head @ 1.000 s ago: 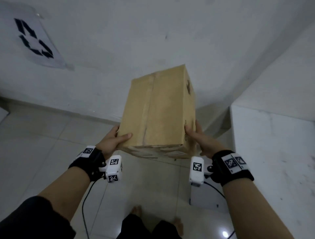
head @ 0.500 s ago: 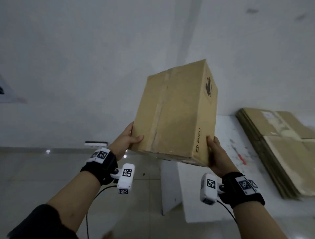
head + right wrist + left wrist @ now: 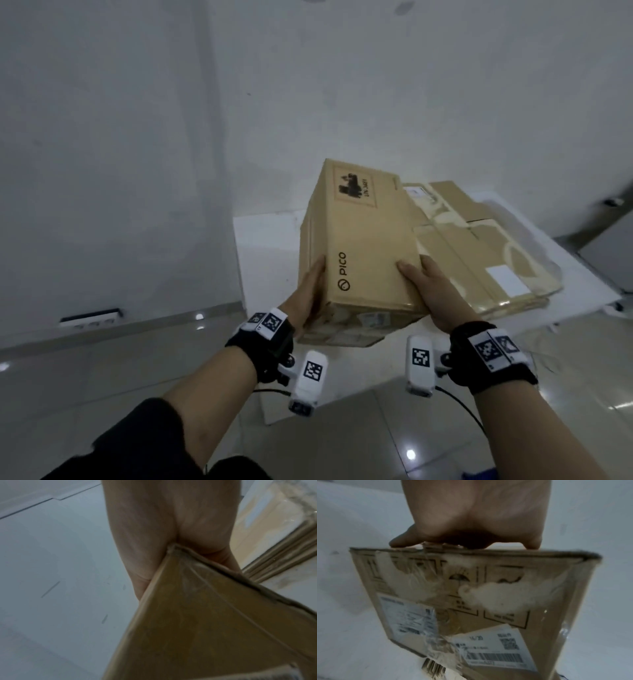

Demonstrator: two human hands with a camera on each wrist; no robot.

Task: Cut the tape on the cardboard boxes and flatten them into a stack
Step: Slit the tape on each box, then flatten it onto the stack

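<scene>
A closed brown cardboard box (image 3: 366, 246) printed "PICO" is held in the air over the near left part of a white table (image 3: 263, 236). My left hand (image 3: 310, 294) holds its left side and my right hand (image 3: 428, 291) holds its near right corner, thumb on the top face. The left wrist view shows my left hand (image 3: 471, 520) above the box (image 3: 471, 601), whose end face carries shipping labels and wrinkled clear tape (image 3: 436, 642). In the right wrist view the box (image 3: 205, 628) has its corner wedged between thumb and fingers of my right hand (image 3: 171, 527).
A stack of flattened boxes (image 3: 486, 253) lies on the table right of the held box, its layered edge (image 3: 283, 550) close to my right hand. Beyond the table is a white wall. A tiled floor (image 3: 102, 377) and a power strip (image 3: 90, 317) are to the left.
I turned right, bringing the table and flattened stack into view. The box came down from in front of the wall to just over the table and rolled, so its printed side faces up.
</scene>
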